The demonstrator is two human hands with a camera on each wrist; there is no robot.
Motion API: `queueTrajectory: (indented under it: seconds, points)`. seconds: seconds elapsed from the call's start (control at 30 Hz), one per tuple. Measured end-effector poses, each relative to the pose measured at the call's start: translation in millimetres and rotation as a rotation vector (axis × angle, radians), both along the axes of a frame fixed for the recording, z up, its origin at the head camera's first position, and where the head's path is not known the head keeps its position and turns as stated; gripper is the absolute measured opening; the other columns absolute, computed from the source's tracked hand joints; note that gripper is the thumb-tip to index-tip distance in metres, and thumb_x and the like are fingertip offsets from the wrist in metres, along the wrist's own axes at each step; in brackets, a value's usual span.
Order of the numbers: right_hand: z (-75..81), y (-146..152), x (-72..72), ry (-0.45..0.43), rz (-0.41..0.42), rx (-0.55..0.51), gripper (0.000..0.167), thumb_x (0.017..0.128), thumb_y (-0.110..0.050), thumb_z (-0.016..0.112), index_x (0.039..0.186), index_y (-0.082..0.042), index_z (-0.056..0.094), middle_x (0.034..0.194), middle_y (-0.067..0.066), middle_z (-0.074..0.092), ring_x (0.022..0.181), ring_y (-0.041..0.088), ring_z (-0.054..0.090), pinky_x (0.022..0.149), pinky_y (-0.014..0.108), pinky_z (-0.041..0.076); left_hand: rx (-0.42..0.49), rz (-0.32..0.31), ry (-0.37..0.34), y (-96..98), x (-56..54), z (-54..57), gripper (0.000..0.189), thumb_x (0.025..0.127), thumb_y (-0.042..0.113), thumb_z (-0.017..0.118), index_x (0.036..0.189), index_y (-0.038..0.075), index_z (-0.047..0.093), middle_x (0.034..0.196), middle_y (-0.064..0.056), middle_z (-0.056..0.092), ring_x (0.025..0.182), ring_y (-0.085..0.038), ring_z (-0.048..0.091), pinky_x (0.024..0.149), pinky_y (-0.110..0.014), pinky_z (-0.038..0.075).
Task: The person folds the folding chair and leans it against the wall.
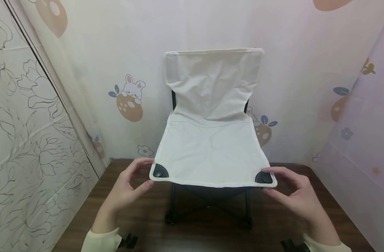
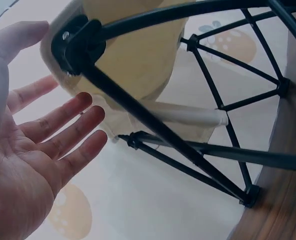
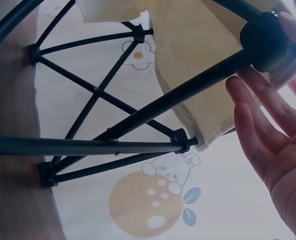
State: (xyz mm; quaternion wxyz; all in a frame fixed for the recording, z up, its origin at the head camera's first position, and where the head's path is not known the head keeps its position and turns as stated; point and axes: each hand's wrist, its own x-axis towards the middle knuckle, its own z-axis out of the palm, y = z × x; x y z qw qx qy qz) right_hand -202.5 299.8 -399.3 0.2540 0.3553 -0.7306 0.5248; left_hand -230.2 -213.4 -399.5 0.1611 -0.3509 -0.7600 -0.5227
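A small folding chair stands on a brown wooden table (image 1: 85,217). It has a white fabric seat (image 1: 211,154), a white backrest (image 1: 212,80) and black crossed legs (image 1: 171,203). My left hand (image 1: 141,172) hovers at the seat's front left corner cap (image 1: 160,170) with relaxed fingers that hold nothing. In the left wrist view the left hand (image 2: 47,135) is spread flat just beside that cap (image 2: 75,42). My right hand (image 1: 270,180) brackets the front right cap (image 1: 263,177), one fingertip resting on it. The right wrist view shows straight fingers (image 3: 258,120) under the cap (image 3: 268,42).
Walls stand close on three sides: a pale curtain with a bunny print (image 1: 130,98) behind, a flower-line panel (image 1: 28,122) on the left, a lilac curtain (image 1: 365,140) on the right. Table wood shows in front of the chair and at both sides.
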Motion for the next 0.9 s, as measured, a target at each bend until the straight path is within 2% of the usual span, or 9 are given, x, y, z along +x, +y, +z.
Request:
queueTrajectory:
  seconds: [0.07, 0.27, 0.57, 0.9]
  points:
    - [1.8, -1, 1.6, -0.045, -0.005, -0.003, 0.065, 0.068, 0.034, 0.082, 0.127, 0.012, 0.070, 0.122, 0.013, 0.079, 0.103, 0.012, 0.075, 0.089, 0.017, 0.059, -0.002, -0.019, 0.002, 3.0, 1.0, 1.6, 0.062, 0.093, -0.008, 0.078, 0.149, 0.009, 0.059, 0.131, -0.008, 0.071, 0.117, -0.024, 0.071, 0.099, -0.033, 0.060]
    - [6.3, -5, 7.2, -0.179, -0.104, 0.051, 0.060, 0.074, 0.027, 0.086, 0.129, 0.005, 0.072, 0.122, -0.001, 0.078, 0.098, 0.009, 0.074, 0.083, 0.020, 0.061, 0.006, -0.041, 0.022, 11.5, 2.5, 2.9, 0.060, 0.091, -0.010, 0.081, 0.146, 0.009, 0.062, 0.126, -0.009, 0.073, 0.112, -0.021, 0.072, 0.097, -0.031, 0.060]
    - [12.4, -3, 14.7, -0.209, -0.127, 0.049, 0.056, 0.078, 0.023, 0.086, 0.129, 0.005, 0.073, 0.122, 0.005, 0.078, 0.100, 0.011, 0.076, 0.082, 0.020, 0.061, 0.061, -0.006, 0.113, 21.0, -1.6, 1.9, 0.058, 0.084, -0.019, 0.082, 0.135, 0.004, 0.069, 0.122, -0.010, 0.072, 0.100, -0.020, 0.070, 0.090, -0.024, 0.059]
    - [15.3, -4, 15.8, -0.235, -0.154, 0.047, 0.054, 0.077, 0.021, 0.088, 0.127, 0.005, 0.073, 0.119, 0.004, 0.079, 0.097, 0.011, 0.076, 0.079, 0.022, 0.062, 0.142, -0.010, 0.188, 26.3, -1.9, -3.2, 0.057, 0.077, -0.026, 0.082, 0.127, -0.001, 0.071, 0.120, -0.018, 0.070, 0.108, -0.017, 0.068, 0.097, -0.024, 0.058]
